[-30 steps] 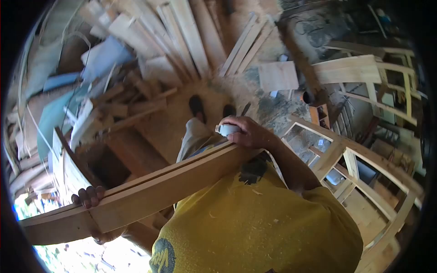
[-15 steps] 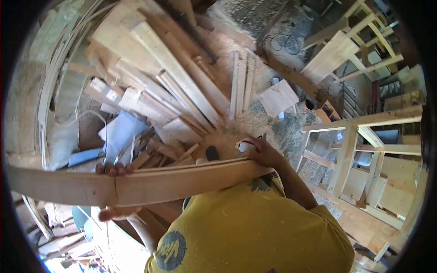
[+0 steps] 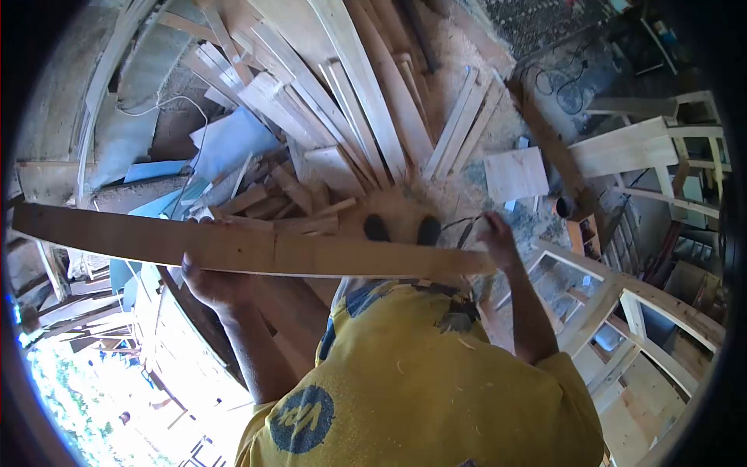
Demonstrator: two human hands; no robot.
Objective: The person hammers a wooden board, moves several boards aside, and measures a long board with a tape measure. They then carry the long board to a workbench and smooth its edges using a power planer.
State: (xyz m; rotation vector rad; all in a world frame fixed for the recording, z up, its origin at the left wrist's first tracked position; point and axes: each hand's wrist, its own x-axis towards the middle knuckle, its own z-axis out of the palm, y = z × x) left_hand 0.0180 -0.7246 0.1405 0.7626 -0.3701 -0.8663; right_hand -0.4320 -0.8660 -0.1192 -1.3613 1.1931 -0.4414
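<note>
A long, slightly curved wooden board (image 3: 334, 255) lies across in front of my yellow shirt. My left hand (image 3: 212, 286) is closed on it left of the middle, thumb side below the lower edge and fingertips showing over the upper edge. At the board's right end is my right hand (image 3: 499, 243), fingers bent together and overlapping that end. A thin dark cord-like piece (image 3: 459, 222) runs left from its fingertips; I cannot tell what the hand holds.
Long planks (image 3: 366, 86) and offcuts (image 3: 292, 191) cover the sawdust-strewn floor ahead. Two dark shoe tips (image 3: 377, 227) show beyond the board. A square wooden panel (image 3: 517, 173) lies to the right, near wooden frames (image 3: 622, 300). A pale blue sheet (image 3: 233, 144) rests at left.
The board's left end has risen in view, and its broad face has tilted. My right hand has shifted right to the board's end; the light grey object seen at it earlier no longer shows.
</note>
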